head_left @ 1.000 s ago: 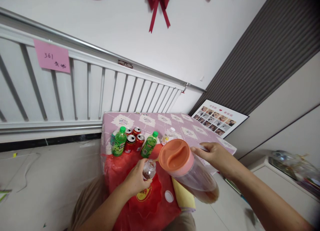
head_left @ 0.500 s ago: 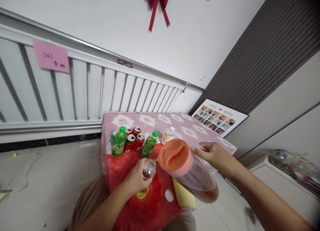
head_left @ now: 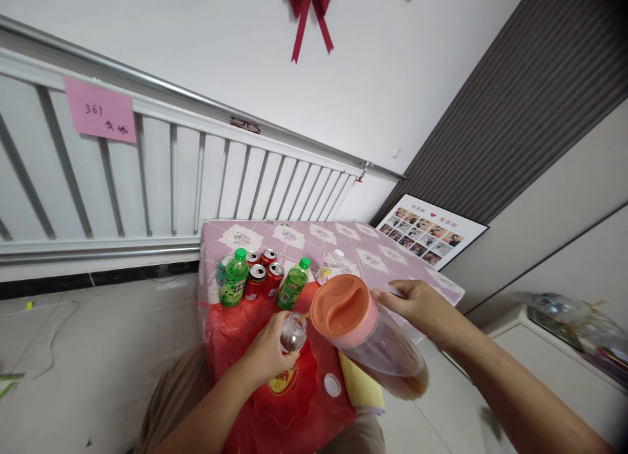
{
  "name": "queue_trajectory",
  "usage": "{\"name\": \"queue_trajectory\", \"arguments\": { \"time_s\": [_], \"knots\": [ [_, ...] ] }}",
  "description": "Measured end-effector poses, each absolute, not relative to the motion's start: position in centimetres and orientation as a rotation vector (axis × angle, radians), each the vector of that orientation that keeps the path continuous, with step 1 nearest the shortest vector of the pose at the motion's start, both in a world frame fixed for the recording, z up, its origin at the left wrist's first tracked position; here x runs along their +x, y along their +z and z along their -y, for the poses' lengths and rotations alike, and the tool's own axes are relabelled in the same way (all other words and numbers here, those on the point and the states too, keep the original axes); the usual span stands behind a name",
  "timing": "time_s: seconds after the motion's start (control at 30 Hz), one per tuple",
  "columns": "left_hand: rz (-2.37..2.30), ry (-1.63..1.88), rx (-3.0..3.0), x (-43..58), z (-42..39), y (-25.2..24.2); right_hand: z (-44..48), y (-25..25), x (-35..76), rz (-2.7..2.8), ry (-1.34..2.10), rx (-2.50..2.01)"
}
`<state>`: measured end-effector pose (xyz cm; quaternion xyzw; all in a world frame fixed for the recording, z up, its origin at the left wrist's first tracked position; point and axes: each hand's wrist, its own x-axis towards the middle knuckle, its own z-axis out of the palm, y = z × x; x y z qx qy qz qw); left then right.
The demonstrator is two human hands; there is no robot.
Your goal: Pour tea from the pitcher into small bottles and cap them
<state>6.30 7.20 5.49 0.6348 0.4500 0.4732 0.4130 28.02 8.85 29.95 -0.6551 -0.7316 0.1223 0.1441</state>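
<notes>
My left hand (head_left: 269, 350) is wrapped round a small clear bottle (head_left: 294, 333), its open mouth facing up. My right hand (head_left: 417, 308) grips the handle of a clear pitcher (head_left: 392, 362) with an orange lid (head_left: 341, 307). Tipped to the left, the pitcher holds brown liquid, and its spout meets the bottle's mouth. A thin brownish stream shows there, partly hidden by the lid. Below the pitcher a white cap (head_left: 332, 385) lies on the red tray (head_left: 309, 401). A folded yellow cloth (head_left: 362, 385) lies to its right.
Behind my left hand stand two green bottles (head_left: 234, 280), several red cans (head_left: 255, 282) and a teal can (head_left: 222, 269). A clear bottle with a white cap (head_left: 333, 264) stands farther right on the purple tablecloth (head_left: 373, 258). A white radiator (head_left: 235, 173) runs along the wall behind the table.
Almost nothing differs. The pitcher's lid has shifted very slightly left, and the small bottle stays in place.
</notes>
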Motion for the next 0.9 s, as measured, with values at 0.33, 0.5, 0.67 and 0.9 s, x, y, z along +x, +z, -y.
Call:
{"name": "queue_trajectory", "arguments": {
  "time_s": [0.33, 0.5, 0.67, 0.9],
  "knots": [
    [-1.142, 1.185, 1.599, 6.6, -7.5, 4.9, -9.0, 27.8, 29.0, 2.065, 0.457, -1.841],
    [-1.133, 1.185, 1.608, 6.7, -7.5, 5.1, -9.0, 26.5, 29.3, 2.026, 0.547, -1.803],
    [-1.109, 1.187, 1.615, 6.8, -7.4, 5.3, -9.2, 25.7, 29.5, 2.005, 0.6, -1.785],
    [-1.113, 1.165, 1.563, 6.8, -7.4, 5.2, -9.7, 24.8, 29.8, 1.968, 0.692, -1.762]
  ]
}}
